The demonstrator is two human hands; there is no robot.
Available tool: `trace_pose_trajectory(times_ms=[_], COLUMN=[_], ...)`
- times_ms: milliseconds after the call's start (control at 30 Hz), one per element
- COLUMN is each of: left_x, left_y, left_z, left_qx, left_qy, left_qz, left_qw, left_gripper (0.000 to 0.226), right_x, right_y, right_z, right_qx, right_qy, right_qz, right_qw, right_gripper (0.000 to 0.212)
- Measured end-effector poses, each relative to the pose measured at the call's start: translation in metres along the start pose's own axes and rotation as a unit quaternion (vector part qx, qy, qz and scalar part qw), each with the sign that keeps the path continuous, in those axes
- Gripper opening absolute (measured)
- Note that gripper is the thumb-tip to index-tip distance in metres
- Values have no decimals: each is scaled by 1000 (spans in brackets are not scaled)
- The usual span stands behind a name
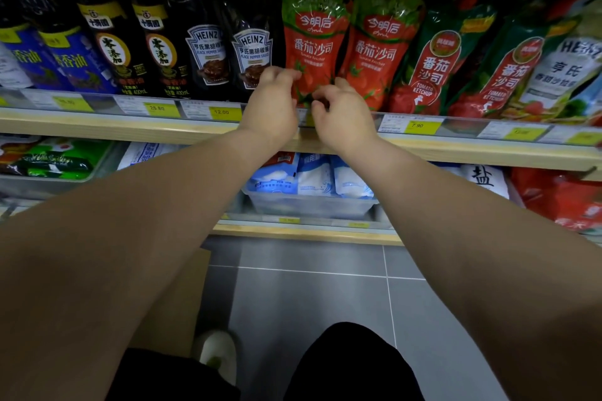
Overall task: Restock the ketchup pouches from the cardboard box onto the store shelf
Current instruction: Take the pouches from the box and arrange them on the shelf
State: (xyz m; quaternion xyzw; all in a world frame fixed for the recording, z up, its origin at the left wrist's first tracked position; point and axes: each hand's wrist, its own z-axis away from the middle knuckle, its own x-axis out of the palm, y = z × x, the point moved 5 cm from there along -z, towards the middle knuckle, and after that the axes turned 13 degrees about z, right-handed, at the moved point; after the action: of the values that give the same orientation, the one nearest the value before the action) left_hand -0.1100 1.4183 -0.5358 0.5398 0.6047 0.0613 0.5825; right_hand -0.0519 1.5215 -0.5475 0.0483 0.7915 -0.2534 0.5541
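A red ketchup pouch point(312, 42) with a green top stands upright on the wooden shelf point(130, 130), left of a matching second pouch point(379, 49). My left hand point(272, 104) pinches the first pouch's lower left corner. My right hand point(342, 114) grips its bottom edge from the right, fingers curled. Both hands hide the pouch's base. The cardboard box point(176, 303) shows only as a brown edge on the floor, mostly covered by my left forearm.
Dark Heinz sauce bottles point(250, 49) stand just left of the pouch. Other ketchup pouches point(433, 65) lean to the right. Yellow price tags point(221, 112) line the shelf edge. White salt bags point(312, 176) fill the shelf below. Grey floor tiles point(309, 286) lie underneath.
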Motion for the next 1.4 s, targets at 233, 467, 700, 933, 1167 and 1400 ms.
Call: trace_pose_trajectory(times_ms=[233,467,700,933,1167,1400], left_x=[8,8,15,12,-2,-24], left_y=[-6,-11,-6,-16,-7,2], left_z=[-2,-9,-13,-24,-8,46], left_qx=[-11,-40,-8,-63,-41,-56], left_qy=[-46,-15,-97,-107,-88,-53], left_qz=[-47,9,-111,-43,33,6], left_qw=[998,999,989,991,995,997], left_gripper=[58,43,65,59,51,44], right_x=[6,9,13,17,-4,-21], right_y=[1,0,-5,-7,-4,-21], right_z=[-5,-13,-14,-20,8,62], right_qx=[-23,-12,-9,16,-13,-43], right_qy=[-48,-78,-98,-123,-9,34], right_qz=[50,69,116,117,40,-10], right_qw=[997,995,988,985,999,998], right_gripper=[37,39,46,51,46,35])
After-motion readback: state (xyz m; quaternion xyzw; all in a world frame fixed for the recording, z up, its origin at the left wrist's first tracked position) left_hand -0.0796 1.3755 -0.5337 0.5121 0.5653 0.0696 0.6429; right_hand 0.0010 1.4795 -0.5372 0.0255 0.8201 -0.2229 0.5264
